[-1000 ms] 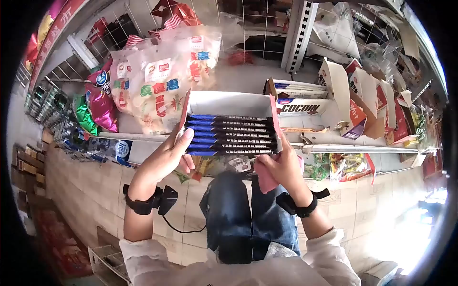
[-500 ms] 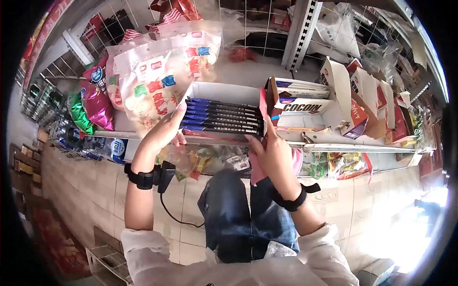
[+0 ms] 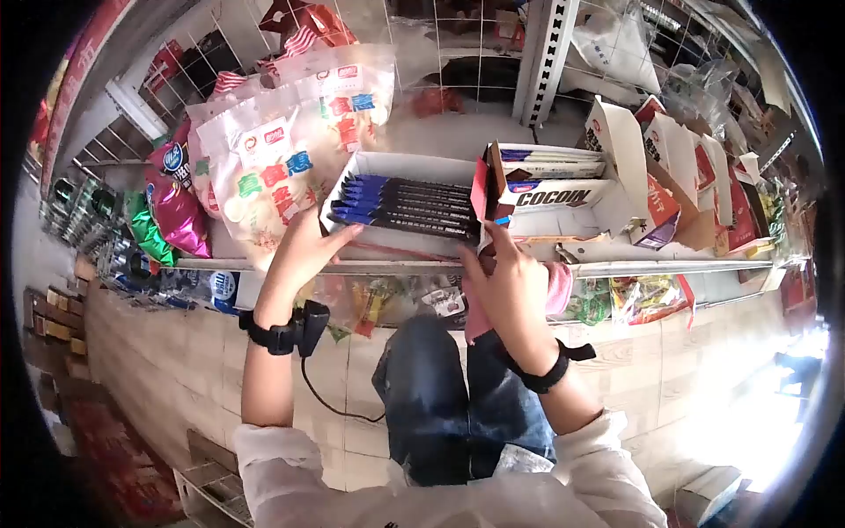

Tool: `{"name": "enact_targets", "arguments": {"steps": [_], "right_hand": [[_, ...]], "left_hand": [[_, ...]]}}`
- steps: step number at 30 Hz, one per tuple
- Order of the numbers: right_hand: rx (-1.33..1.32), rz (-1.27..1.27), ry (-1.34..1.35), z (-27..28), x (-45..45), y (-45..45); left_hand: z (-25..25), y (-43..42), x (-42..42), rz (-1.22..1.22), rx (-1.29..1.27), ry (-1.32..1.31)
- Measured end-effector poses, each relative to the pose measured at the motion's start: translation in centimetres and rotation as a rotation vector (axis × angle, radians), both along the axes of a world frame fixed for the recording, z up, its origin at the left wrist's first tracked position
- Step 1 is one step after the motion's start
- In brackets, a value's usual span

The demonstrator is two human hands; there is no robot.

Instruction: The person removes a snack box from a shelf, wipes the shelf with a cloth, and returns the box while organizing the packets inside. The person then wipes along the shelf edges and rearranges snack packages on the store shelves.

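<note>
An open white carton (image 3: 339, 176) on the shelf holds a row of slim black packs (image 3: 414, 207) with blue ends, slightly slanted. My left hand (image 3: 304, 249) is at the carton's front left corner, its thumb over the rim against the blue ends and its fingers round the outside. My right hand (image 3: 503, 275) grips the carton's front right corner, index finger up by the red end flap (image 3: 480, 187). A pink cloth (image 3: 556, 289) hangs at my right hand, partly behind it. How the cloth is held is hidden.
Right of the carton stands an open COCOIN box (image 3: 563, 195) with a few white packs, then several more opened boxes (image 3: 664, 211). Clear snack bags (image 3: 273, 163) and shiny pink bags (image 3: 176, 211) stand on the left. A metal post (image 3: 544, 66) rises behind.
My left hand has slid from the carton's left side down to its front corner. The packs now lie more slanted, their blue ends fanned. My right hand has barely moved.
</note>
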State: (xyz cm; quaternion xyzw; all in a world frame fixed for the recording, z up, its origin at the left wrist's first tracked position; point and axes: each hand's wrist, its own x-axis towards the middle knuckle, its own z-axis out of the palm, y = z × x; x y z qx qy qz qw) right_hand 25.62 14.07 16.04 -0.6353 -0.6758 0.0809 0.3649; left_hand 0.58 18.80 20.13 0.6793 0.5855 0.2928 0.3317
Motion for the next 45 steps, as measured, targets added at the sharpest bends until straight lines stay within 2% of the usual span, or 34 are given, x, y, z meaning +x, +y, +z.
{"name": "enact_targets", "arguments": {"steps": [2, 3, 4, 6, 7, 8, 10, 11, 17, 19, 20, 25, 27, 28, 31, 35, 37, 38, 39, 41, 43, 45], "right_hand": [[0.128, -0.018, 0.147, 1.0, -0.2, -0.9], [0.247, 0.015, 0.121, 0.9, -0.3, -1.1], [0.305, 0.101, 0.062, 0.8, -0.4, -1.4], [0.379, 0.236, -0.092, 0.4, -0.4, -2.3], [0.351, 0.242, -0.137, 0.1, -0.6, -2.9], [0.285, 0.283, -0.157, 0.1, -0.4, -3.3], [0.209, 0.328, -0.180, 0.2, -0.1, -3.6], [0.198, 0.329, -0.141, 0.3, -0.2, -3.5], [0.151, 0.218, -0.116, 0.7, -0.7, -0.9], [0.040, 0.178, -0.179, 0.6, -0.7, 0.0], [0.067, 0.172, -0.190, 0.2, -0.8, 0.3], [-0.029, 0.188, -0.117, 0.2, -1.0, 1.0], [-0.047, 0.196, -0.049, 0.4, -1.0, 1.3], [0.004, 0.202, -0.009, 0.3, -1.0, 1.6], [-0.024, 0.198, 0.037, 0.4, -0.9, 2.0], [-0.022, 0.258, 0.011, 0.5, 0.0, 0.9], [0.006, 0.293, 0.103, 0.2, 0.5, 0.1], [0.024, 0.273, 0.168, -0.1, 0.7, -0.3], [0.022, 0.270, 0.169, -0.8, 0.9, -0.4], [0.183, 0.327, 0.028, -2.4, 1.2, -0.3], [0.171, 0.306, 0.001, -2.5, 1.1, -0.5], [0.166, 0.293, -0.023, -2.6, 0.9, -0.6]], "left_hand": [[-0.7, -0.5, -0.8, 0.076, -0.004, 0.057], [-1.5, -0.8, -1.5, 0.147, -0.021, 0.103], [-0.5, -1.8, -0.5, 0.154, 0.148, 0.074], [0.4, -2.4, 0.2, 0.145, 0.413, 0.345], [1.2, -2.8, 1.0, 0.126, 0.561, 0.437], [1.7, -2.7, 1.3, 0.122, 0.562, 0.436], [2.2, -2.0, 2.0, -0.196, 0.684, 0.714], [2.2, -1.6, 2.5, -0.266, 0.609, 0.737], [3.1, 1.8, 5.1, -0.272, 0.664, 0.798], [1.5, 3.6, 5.3, -0.179, 0.702, 1.054], [0.6, 4.3, 5.2, -0.159, 0.696, 1.107], [2.1, 2.9, 6.8, -0.146, 0.740, 0.917], [2.2, 1.5, 7.8, -0.240, 0.699, 0.590], [1.8, 1.2, 8.0, -0.279, 0.575, 0.603], [0.2, 1.5, 8.1, -0.256, 0.723, 0.725], [0.6, 3.6, 7.6, -0.290, 0.677, 0.717], [1.6, 4.0, 7.8, -0.286, 0.380, 0.686], [1.1, 4.6, 7.1, -0.330, 0.518, 0.700], [1.6, 4.6, 7.2, -0.333, 0.517, 0.699], [3.5, 4.8, 7.7, -0.336, 0.267, 0.695], [4.7, 5.7, 7.8, -0.371, 0.058, 0.694], [3.7, 5.9, 7.5, -0.462, 0.147, 0.645]]}}
